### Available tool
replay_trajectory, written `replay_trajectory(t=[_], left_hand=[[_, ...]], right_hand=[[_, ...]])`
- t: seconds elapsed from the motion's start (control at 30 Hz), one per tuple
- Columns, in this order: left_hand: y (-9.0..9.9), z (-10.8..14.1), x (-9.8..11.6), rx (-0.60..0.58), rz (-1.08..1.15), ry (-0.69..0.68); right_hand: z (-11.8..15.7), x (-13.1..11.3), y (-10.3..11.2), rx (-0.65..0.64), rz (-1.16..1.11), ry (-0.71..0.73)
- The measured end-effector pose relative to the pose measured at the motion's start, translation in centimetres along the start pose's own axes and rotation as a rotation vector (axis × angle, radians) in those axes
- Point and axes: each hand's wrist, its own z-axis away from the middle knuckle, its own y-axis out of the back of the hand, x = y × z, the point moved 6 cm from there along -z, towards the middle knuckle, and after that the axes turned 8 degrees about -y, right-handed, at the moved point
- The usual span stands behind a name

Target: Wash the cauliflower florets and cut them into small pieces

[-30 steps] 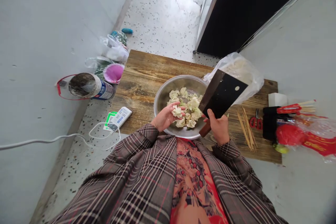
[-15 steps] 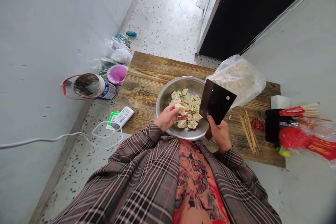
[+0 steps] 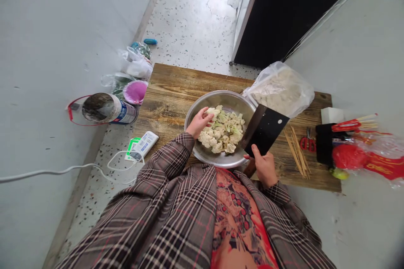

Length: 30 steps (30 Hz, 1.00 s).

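Note:
A wide metal bowl (image 3: pixel 202 100) stands on the wooden table, holding many pale cauliflower florets (image 3: pixel 225 132). Over its left part, my left hand (image 3: pixel 199 122) has its fingers closed around one cauliflower floret (image 3: pixel 213 111). My right hand (image 3: pixel 264 164) grips a dark cleaver (image 3: pixel 267 128) at the bowl's right side, its broad blade tilted and reaching over the rim. Part of the wooden handle shows below the fingers; the rest is hidden by my hand.
Right of the bowl on the table (image 3: pixel 170 88) lie a filled plastic bag (image 3: pixel 280 88), wooden skewers (image 3: pixel 297 153) and red-handled scissors (image 3: pixel 308 143). At the left edge is a white device (image 3: pixel 145 143) with a cable. A bucket (image 3: pixel 107 109) and a pink container (image 3: pixel 135 91) stand on the floor.
My left hand has moved up and left over the bowl with the floret. The cleaver in my right hand has dropped slightly and turned. The whole view has shifted a little.

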Motion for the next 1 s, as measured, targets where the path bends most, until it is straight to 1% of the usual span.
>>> replay_trajectory(t=[0.03, 0.07, 0.17, 0.2, 0.27, 0.37, 0.47, 0.57, 0.63, 0.73, 0.8, 0.9, 0.97, 1.0], left_hand=[[-0.2, -0.8, -0.1, -0.035, -0.047, -0.028], [-0.2, -1.6, -0.2, -0.047, -0.149, -0.066], [1.1, -3.4, -0.9, 0.000, -0.596, -0.176], [1.6, -3.6, -1.3, 0.014, -0.704, -0.193], [2.2, -3.8, -2.4, 0.012, -0.806, -0.192], [2.6, -3.6, -3.7, 0.029, -0.822, -0.170], [2.5, -3.5, -4.2, 0.063, -0.755, -0.155], [2.3, -3.3, -3.8, 0.052, -0.670, -0.147], [2.0, -2.6, -3.2, 0.026, -0.477, -0.121], [1.2, -0.8, -2.3, -0.008, -0.014, -0.004], [0.7, 0.7, -1.5, -0.022, 0.186, 0.069], [-0.2, 2.9, -0.1, -0.119, 0.307, 0.115], [-0.7, 4.2, 0.4, -0.193, 0.343, 0.140], [-0.8, 4.8, 0.4, -0.212, 0.352, 0.154]], right_hand=[[0.1, 0.3, -0.2, -0.005, 0.006, -0.006], [0.2, 0.6, -0.5, -0.010, 0.015, -0.013], [0.4, 1.4, -1.1, -0.034, 0.046, -0.033], [0.4, 1.6, -1.3, -0.047, 0.051, -0.035], [0.2, 1.9, -1.6, -0.079, 0.051, -0.036], [-0.1, 2.3, -1.9, -0.102, 0.060, -0.050], [-0.4, 2.3, -2.1, -0.100, 0.045, -0.052], [-0.5, 2.1, -2.4, -0.122, 0.017, -0.038], [-0.5, 2.0, -2.5, -0.133, 0.004, -0.054], [-0.6, 2.0, -2.7, -0.140, -0.004, -0.088], [-0.7, 1.8, -3.0, -0.152, 0.004, -0.094], [-0.8, 1.2, -3.5, -0.172, 0.014, -0.076], [-0.7, 0.8, -3.8, -0.183, 0.027, -0.056], [-0.6, 0.6, -3.9, -0.184, 0.043, -0.045]])
